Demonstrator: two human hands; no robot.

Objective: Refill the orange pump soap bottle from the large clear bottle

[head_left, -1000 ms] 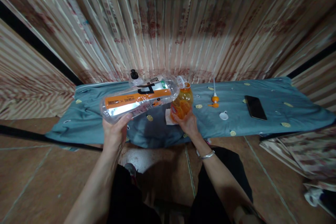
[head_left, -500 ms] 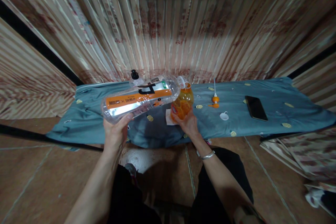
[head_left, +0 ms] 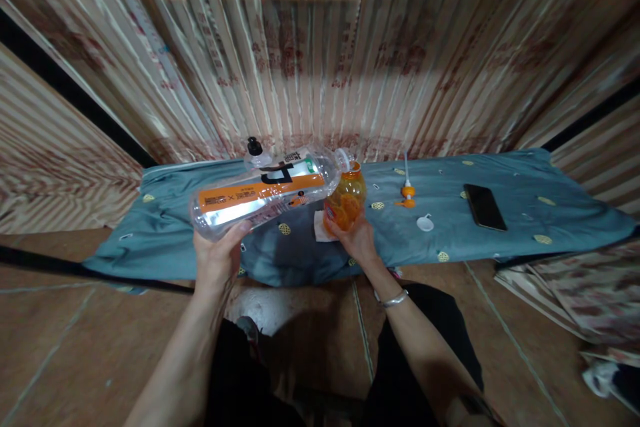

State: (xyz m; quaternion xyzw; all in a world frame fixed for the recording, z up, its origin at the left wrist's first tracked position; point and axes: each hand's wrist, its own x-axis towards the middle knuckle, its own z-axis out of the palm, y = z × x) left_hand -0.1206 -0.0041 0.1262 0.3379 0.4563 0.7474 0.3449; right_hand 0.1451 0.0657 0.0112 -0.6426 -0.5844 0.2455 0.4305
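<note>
My left hand grips the base end of a large clear plastic bottle with an orange and white label. The bottle lies tilted almost flat, its open mouth resting over the neck of a small orange bottle. My right hand is wrapped round the lower part of that orange bottle, which stands upright on a white tissue on the blue-grey cloth.
An orange pump head with its white tube lies on the cloth right of the bottles, a white cap beside it. A dark phone lies further right. A black-topped bottle stands behind. Patterned curtain behind; papers at right.
Almost nothing has moved; the view has shifted slightly, and both hands hold the bottles in the same pouring pose.
</note>
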